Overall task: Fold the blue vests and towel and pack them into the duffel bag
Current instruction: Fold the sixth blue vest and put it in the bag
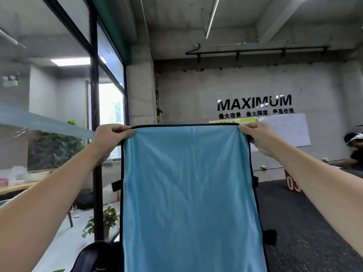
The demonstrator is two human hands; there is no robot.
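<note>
Holding a blue vest up in front of me, I pinch its top corners, left hand on the left corner, right hand on the right, fingers curled over the dark-trimmed edge. It hangs flat and stretched between both hands, black tabs sticking out from its sides. A dark bag sits low at my left, partly behind the vest. Behind it, a grey wall carries the word MAXIMUM, and a potted plant stands on the floor to the left.

vest btm cut off by frame | duffel bag mostly hidden, lower edge
</note>
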